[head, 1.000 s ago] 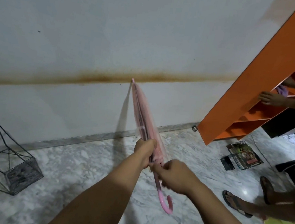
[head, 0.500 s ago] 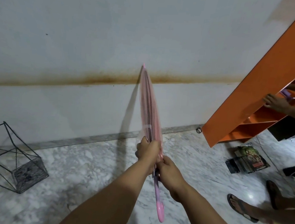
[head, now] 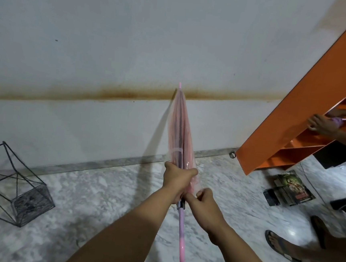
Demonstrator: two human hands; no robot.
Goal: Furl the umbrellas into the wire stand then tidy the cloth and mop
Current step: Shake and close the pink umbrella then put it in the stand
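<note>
Marble floor (head: 108,188) runs along a pale wall (head: 113,42) marked by a brown stain line, and at the far left on that floor stands the wire stand (head: 16,188), a dark open frame with a mesh base, apparently with nothing in it. Toward the middle, the pink umbrella (head: 180,135) is collapsed, its long axis pointing up and away from the person, tip toward the wall and curved handle hanging below the hands. The left hand (head: 177,179) is wrapped around the gathered canopy; the right hand (head: 205,202), just below and touching the folds, pinches the loose fabric near the runner, probably gathering it before fastening the strap. The stand lies well to the left of both hands, nearer the left arm, so the umbrella would likely have to swing left and tip downward to go in. On the right leans an orange shelf unit (head: 284,119), where another person's hands are busy, with books (head: 288,189) on the floor below and a sandalled foot (head: 281,244) nearby.
</note>
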